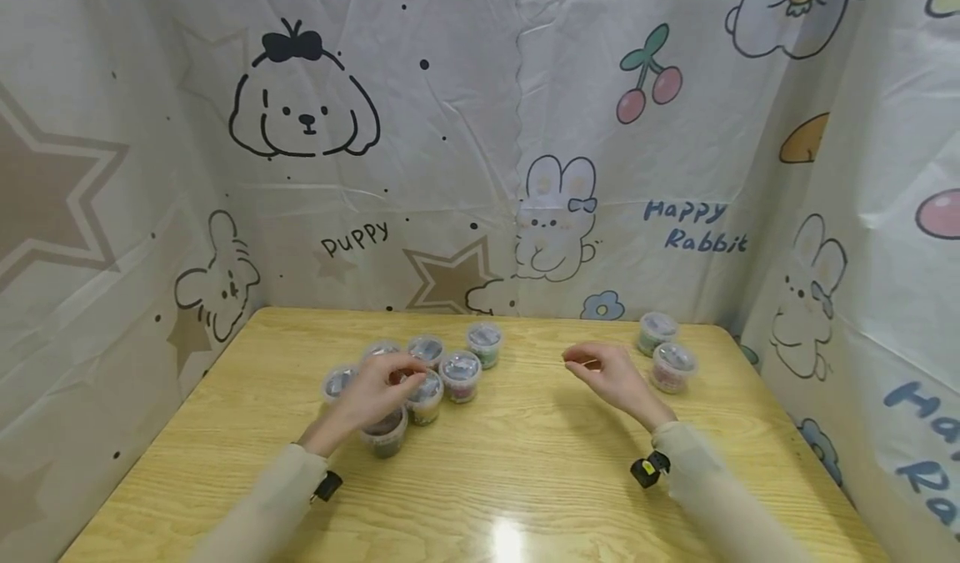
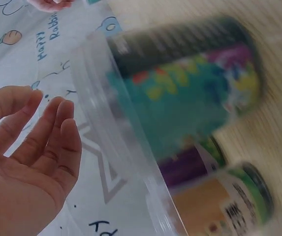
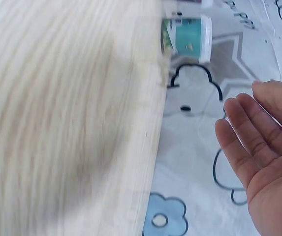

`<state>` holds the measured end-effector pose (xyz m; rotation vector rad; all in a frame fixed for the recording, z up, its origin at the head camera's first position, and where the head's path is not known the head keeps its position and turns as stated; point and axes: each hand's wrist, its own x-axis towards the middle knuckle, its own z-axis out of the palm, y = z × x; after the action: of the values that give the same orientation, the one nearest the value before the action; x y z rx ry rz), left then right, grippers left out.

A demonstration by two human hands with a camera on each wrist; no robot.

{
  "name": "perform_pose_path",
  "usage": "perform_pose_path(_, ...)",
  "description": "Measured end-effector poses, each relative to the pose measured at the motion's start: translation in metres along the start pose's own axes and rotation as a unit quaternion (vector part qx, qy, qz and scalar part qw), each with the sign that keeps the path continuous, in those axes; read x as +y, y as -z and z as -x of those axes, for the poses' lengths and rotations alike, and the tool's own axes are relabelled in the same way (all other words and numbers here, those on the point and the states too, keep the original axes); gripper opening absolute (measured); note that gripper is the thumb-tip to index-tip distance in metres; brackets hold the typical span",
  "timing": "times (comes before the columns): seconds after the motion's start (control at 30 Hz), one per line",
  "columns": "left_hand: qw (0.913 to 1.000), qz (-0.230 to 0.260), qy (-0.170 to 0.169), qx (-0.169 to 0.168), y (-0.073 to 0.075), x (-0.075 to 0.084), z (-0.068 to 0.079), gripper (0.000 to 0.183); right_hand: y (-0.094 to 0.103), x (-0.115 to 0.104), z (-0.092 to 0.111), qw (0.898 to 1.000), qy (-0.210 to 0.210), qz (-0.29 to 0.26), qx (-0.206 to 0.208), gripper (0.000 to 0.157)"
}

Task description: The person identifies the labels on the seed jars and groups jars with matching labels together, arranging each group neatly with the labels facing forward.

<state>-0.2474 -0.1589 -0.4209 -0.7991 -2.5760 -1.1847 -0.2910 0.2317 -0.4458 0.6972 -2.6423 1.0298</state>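
My left hand (image 1: 381, 388) hovers over a cluster of small clear-lidded tubs on the left of the table, its fingers loosely bent and holding nothing. Beneath and around it stand a dark tub (image 1: 386, 439), a yellowish tub (image 1: 424, 404) and a tub with pinkish contents (image 1: 460, 379). In the left wrist view a teal-labelled tub (image 2: 180, 108) looms close by the fingertips, blurred. My right hand (image 1: 611, 375) hangs above the table, empty, fingers relaxed. Beside it, farther right, are a pink tub (image 1: 673, 371) and a green tub (image 1: 657, 335).
Another green tub (image 1: 485, 346) stands at the back of the left cluster. The wooden table (image 1: 510, 454) ends at a printed cloth (image 1: 450, 171) that rises behind it and along both sides.
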Motion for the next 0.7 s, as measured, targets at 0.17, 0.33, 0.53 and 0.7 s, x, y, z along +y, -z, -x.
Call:
perform_pose_path(0.17,0.9992,-0.026,0.029,-0.006,0.013,-0.006,0.010,0.014,-0.022,-0.015,-0.003,0.999,0.025,-0.018,-0.034,0.014)
perform_pose_path(0.33,0.9980,-0.055,0.031,-0.003,0.023,-0.013,0.019,0.011,-0.043,-0.029,-0.005,0.996,0.058,-0.033,-0.060,0.012)
perform_pose_path(0.53,0.9948,-0.102,0.009,-0.002,0.029,-0.019,0.028,0.007,-0.063,-0.045,-0.006,0.990,0.090,-0.051,-0.099,0.011)
perform_pose_path(0.7,0.9918,-0.125,-0.007,-0.024,0.032,-0.022,0.033,0.007,-0.073,-0.061,-0.011,0.987,0.091,-0.066,-0.113,0.012)
